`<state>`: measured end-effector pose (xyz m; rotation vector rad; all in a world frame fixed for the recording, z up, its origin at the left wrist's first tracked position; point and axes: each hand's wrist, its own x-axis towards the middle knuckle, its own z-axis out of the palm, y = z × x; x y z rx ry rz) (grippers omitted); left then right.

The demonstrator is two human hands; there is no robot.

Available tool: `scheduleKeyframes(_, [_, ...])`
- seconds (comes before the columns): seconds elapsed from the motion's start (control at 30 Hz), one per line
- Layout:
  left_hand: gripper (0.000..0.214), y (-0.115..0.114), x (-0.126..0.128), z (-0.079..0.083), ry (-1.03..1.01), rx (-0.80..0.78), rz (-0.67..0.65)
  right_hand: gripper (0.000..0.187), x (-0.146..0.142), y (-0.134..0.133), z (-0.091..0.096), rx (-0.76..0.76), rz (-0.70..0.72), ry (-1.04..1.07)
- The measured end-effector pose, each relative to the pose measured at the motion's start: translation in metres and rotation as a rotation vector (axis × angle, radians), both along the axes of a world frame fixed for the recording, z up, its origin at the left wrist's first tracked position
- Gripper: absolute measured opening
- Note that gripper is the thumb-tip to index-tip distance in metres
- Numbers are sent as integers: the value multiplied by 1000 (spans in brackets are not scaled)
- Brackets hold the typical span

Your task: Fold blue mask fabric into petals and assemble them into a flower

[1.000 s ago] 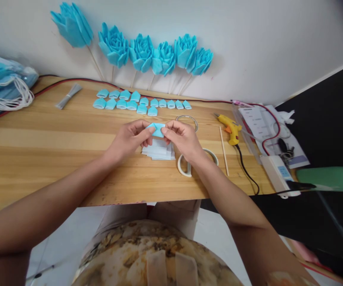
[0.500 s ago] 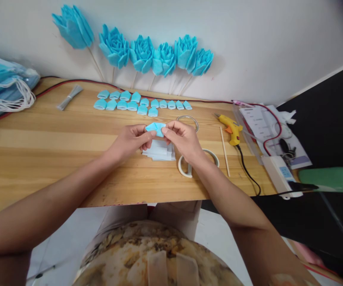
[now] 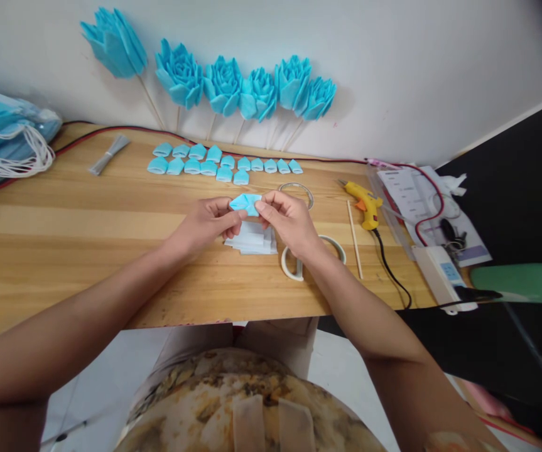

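My left fingers [image 3: 233,218] and right fingers [image 3: 267,211] pinch a part-folded blue strip [image 3: 246,202]; beyond them, folded petals [image 3: 208,167] in two rows look done, pale strips [image 3: 254,239] just below seem unfolded.

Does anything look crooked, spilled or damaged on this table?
Nothing looks spilled or plainly damaged. The leftmost blue flower tilts left, set higher than the next blue flower. The stack of white pieces, showing below the folded blue piece, has uneven, jutting edges.

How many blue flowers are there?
6, in a row along the wall: the leftmost flower, standing highest, then the second, third, fourth, fifth and rightmost. None looks hidden.
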<state>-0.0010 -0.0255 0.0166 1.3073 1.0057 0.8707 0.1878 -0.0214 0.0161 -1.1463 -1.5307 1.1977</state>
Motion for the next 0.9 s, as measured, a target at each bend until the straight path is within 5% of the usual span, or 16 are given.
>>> scheduleKeyframes(0.4, [31,0,1,1,48,108,50,28,-5,-6,2,58,29,-102])
scheduleKeyframes(0.7, [31,2,-1,-2,18,104,90,45,-1,-4,0,-48,24,63])
scheduleKeyframes(0.9, [27,1,-1,0,-16,83,120,33,-1,-5,4,-47,71,18])
